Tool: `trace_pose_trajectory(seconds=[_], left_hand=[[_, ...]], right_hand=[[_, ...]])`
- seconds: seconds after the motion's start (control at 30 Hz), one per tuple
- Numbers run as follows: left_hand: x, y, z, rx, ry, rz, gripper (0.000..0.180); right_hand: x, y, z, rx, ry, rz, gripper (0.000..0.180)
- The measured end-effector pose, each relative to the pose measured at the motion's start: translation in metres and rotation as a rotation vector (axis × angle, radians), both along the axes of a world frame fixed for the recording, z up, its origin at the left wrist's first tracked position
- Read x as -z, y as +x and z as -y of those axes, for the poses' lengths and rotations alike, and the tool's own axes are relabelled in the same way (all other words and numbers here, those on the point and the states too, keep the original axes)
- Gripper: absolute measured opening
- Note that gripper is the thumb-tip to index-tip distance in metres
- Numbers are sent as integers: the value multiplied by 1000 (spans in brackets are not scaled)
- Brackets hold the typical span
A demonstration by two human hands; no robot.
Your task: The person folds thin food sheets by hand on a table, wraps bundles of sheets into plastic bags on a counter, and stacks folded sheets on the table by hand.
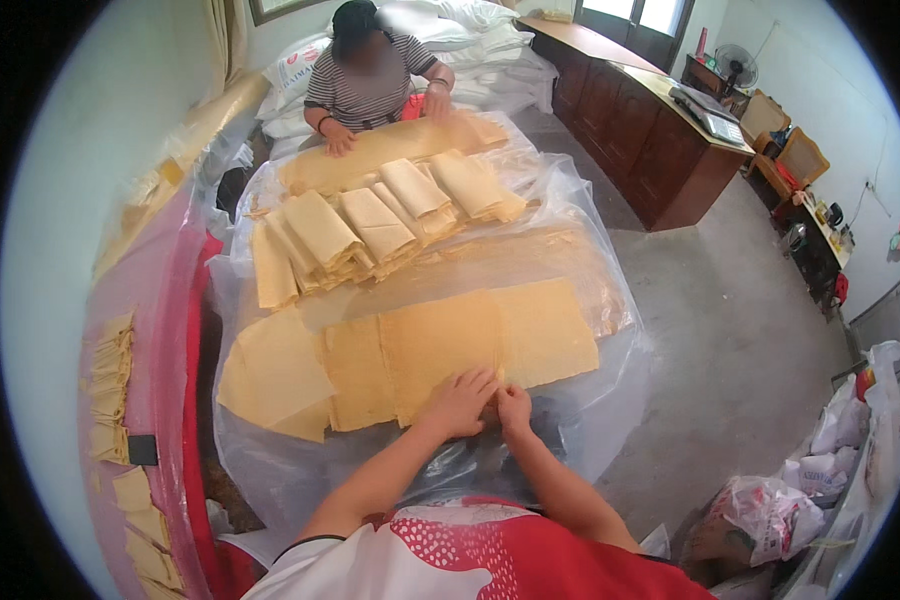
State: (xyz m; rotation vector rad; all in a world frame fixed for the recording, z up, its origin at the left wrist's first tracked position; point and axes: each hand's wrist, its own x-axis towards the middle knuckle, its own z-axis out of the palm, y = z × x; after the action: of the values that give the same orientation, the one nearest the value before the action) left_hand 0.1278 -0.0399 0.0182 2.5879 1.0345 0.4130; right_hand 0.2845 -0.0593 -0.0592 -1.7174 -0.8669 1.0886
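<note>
A row of thin yellow-tan sheets [435, 345], looking like tofu skin, overlaps across the near side of the plastic-covered table [610, 400]. My left hand [457, 402] lies on the sheets near their front edge, fingers stretched out and pointing right. Just right of it, my right hand [513, 408] is closed in a pinch at the front edge of a sheet, where two sheets meet. Its fingertips are partly hidden. Beyond the row, several folded bundles of the same sheets [375, 222] lie side by side.
Across the table a person in a striped top [375, 80] rests both hands on a long sheet [390, 150]. White sacks [500, 60] are piled behind. More folded sheets [110, 390] lie on pink plastic at left. A brown counter [620, 130] stands right; bags [770, 515] sit lower right.
</note>
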Motion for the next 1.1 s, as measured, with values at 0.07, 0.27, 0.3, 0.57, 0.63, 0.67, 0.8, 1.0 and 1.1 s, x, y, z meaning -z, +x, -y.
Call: trace_pose_trajectory(seconds=[0.07, 0.27, 0.3, 0.57, 0.63, 0.67, 0.8, 1.0, 1.1], left_hand=[[7, 5, 2, -79, 90, -94, 50], [23, -1, -1, -186, 315, -71, 50], [23, -1, -1, -175, 326, -89, 53], [24, 3, -6, -244, 228, -70, 48], [26, 4, -7, -259, 234, -76, 48], [26, 4, -9, -262, 269, -98, 49], [28, 3, -15, -238, 338, -105, 47], [31, -1, -17, -285, -365, -91, 42], [25, -14, -16, -282, -675, -183, 42]], right_hand=[[2, 8, 3, -12, -104, -79, 15], [-13, 45, 4, 342, -46, -684, 19], [-14, 49, -2, 299, -68, -707, 19], [-27, 87, -55, 408, 50, -898, 31], [-37, 90, -65, 360, 173, -740, 36], [-42, 88, -69, 345, 165, -737, 36], [-61, 51, -74, 37, 380, 116, 41], [-71, -21, -40, -805, 674, 928, 58], [-69, -30, -40, -768, 533, 769, 61]])
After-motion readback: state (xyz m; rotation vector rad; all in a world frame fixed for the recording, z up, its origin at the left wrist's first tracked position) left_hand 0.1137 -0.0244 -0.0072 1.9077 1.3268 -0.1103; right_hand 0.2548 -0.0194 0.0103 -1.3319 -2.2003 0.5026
